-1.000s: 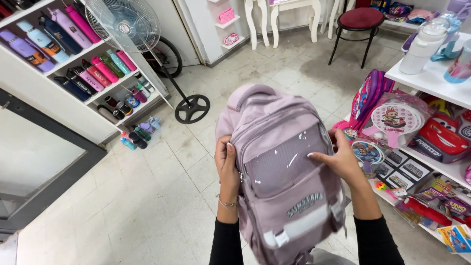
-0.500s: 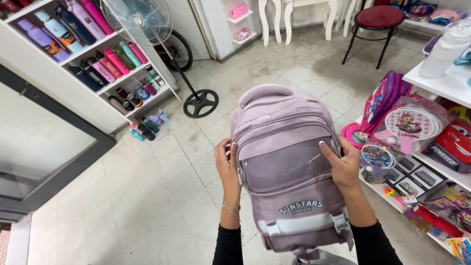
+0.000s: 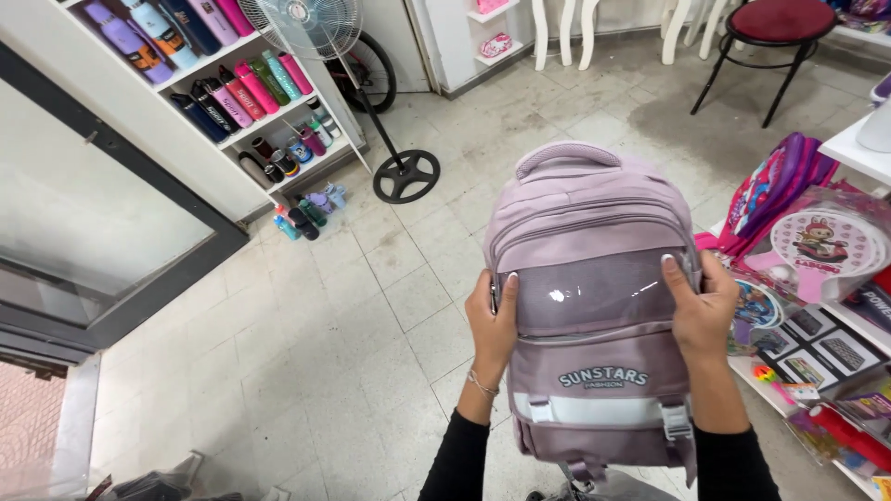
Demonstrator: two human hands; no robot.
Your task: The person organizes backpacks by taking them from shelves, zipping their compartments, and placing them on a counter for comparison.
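Both hands clamp the lilac backpack (image 3: 594, 315) upright between them. Left hand (image 3: 492, 327) grips one side, right hand (image 3: 703, 315) the other, thumbs on its clear front pocket.

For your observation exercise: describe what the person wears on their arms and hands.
Both arms wear long black sleeves ending at the wrists. The left hand has a thin beaded bracelet at its wrist. The right hand shows no jewellery. The visible fingernails have pale, light-tipped polish.

Round pink package (image 3: 820, 243) right shelf; boxed sets (image 3: 817, 348) below, probably.
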